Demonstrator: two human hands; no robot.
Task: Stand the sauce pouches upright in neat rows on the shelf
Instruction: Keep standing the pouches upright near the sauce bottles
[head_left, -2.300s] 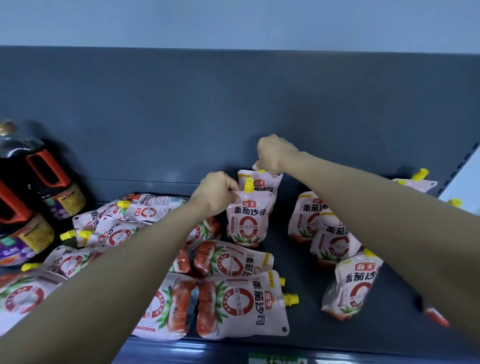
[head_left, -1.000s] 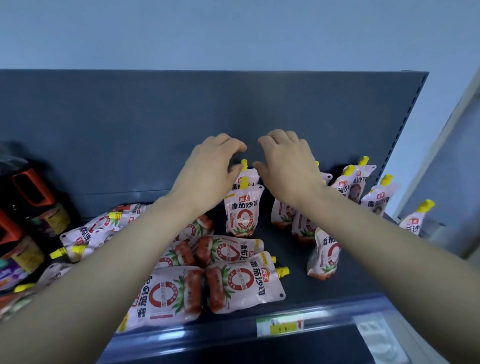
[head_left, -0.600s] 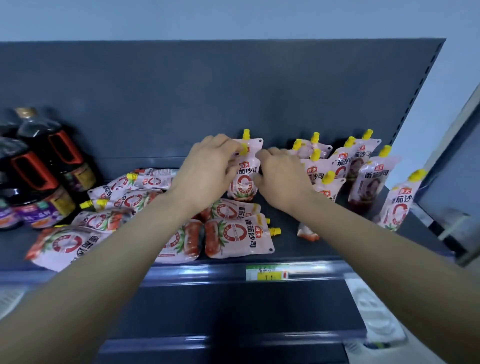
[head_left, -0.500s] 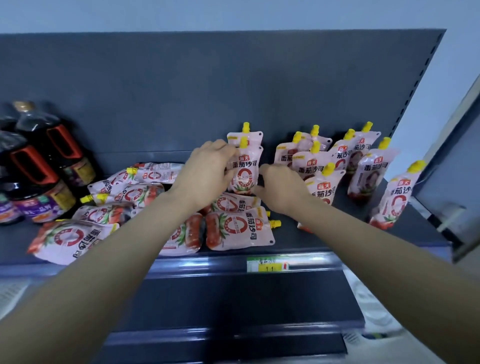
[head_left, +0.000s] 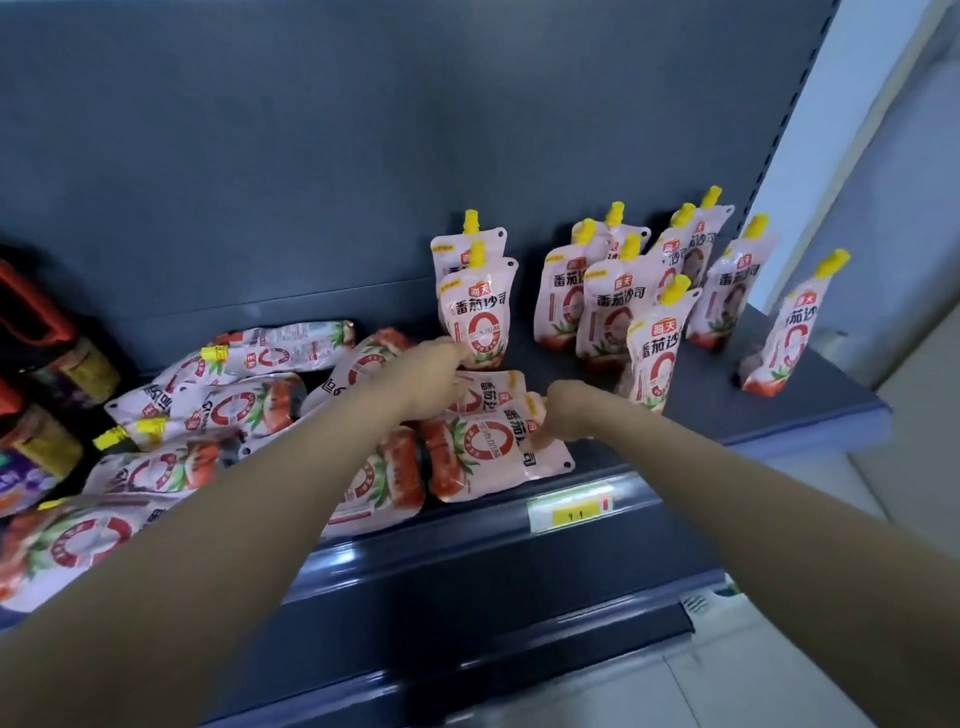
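One head-worn wide-angle view, close before the shelf (head_left: 821, 410), facing forward and down; left forearm (head_left: 234, 519) and right forearm (head_left: 753, 493) enter from the lower corners.

Bare shelf (head_left: 717, 400) lies open between the standing pair of pouches (head_left: 478, 317) and the right-hand cluster (head_left: 618, 306), and again beside the lone pouch (head_left: 789, 332) far right. Left of the pair, lying pouches (head_left: 234, 410) cover it up to what look like dark bottles (head_left: 52, 338).
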